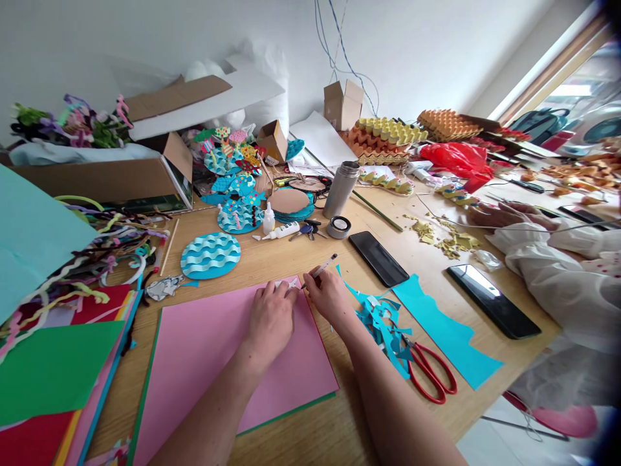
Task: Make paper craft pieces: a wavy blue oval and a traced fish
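Observation:
My left hand (pixel 274 314) lies on a sheet of pink paper (pixel 208 343), its fingers pressing down a small white paper cutout (pixel 294 283) near the far right corner. Most of the cutout is hidden under those fingers. In my right hand (pixel 330 294) is a slim pencil (pixel 324 266), gripped with its tip down at the cutout's right side. Green and red paper edges show beneath the pink sheet. Right of my right forearm lie cut blue paper scraps (pixel 383 323) and red-handled scissors (pixel 431 372).
Two phones, one black (pixel 378 257) and one at right (pixel 492 301), lie near a blue paper strip (pixel 446 330). Behind stand a metal flask (pixel 341 189) and a wavy blue disc (pixel 211 255). Coloured paper (pixel 58 369) is stacked left. A co-worker's sleeves (pixel 548 259) reach in from the right.

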`<state>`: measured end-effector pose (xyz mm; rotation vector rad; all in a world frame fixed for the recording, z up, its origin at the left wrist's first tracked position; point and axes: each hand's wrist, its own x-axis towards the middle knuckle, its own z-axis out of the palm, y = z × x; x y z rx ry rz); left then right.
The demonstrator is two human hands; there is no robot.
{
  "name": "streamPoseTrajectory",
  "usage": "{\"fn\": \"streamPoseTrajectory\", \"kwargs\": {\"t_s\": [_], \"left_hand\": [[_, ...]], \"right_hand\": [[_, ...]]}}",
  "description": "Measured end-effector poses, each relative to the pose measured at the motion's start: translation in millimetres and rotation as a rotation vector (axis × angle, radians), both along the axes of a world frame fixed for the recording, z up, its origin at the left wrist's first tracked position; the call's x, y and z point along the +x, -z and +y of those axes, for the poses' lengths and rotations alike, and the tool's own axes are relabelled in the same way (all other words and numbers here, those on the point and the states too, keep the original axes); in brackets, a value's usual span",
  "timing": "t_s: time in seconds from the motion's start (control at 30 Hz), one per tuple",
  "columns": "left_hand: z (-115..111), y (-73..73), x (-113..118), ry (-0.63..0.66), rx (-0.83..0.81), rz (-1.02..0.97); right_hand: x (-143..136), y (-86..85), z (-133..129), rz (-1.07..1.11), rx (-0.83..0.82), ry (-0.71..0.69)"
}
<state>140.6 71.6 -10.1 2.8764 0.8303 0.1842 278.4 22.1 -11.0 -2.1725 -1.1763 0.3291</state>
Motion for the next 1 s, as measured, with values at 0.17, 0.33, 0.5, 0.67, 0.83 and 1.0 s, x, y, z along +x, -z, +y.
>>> {"fn": "streamPoseTrajectory", "kwargs": {"t_s": [0.17,0.33,0.5,0.67,0.83,1.0], "left_hand": [[0.7,0.5,-0.7,0.007,0.004,-0.017],[1.0,0.2,-1.0,0.010,0.002,-0.014],[1.1,0.6,-0.6,0.011,-0.003,-0.012],[1.4,-0.5,-0.3,0.007,-0.011,-0.001],[1.8,-0.6,-0.3,0.004,-0.018,-0.005],[1.3,-0.3,-0.8,0.005,-0.014,-0.013]], "right_hand": [[-0.5,-1.1,-0.4,-0.001,-0.002,0.001],[-0.9,-2.9,-0.8,0.011,-0.001,0.001],[-0.2,-3.3,-1.5,0.027,0.004,0.003],[1.1,-0.8,-1.3,0.036,0.010,0.020],[0.3,-2.0,-1.0,0.040,0.000,0.017],[0.2,-2.6,-0.7,0.040,-0.007,0.016]]}}
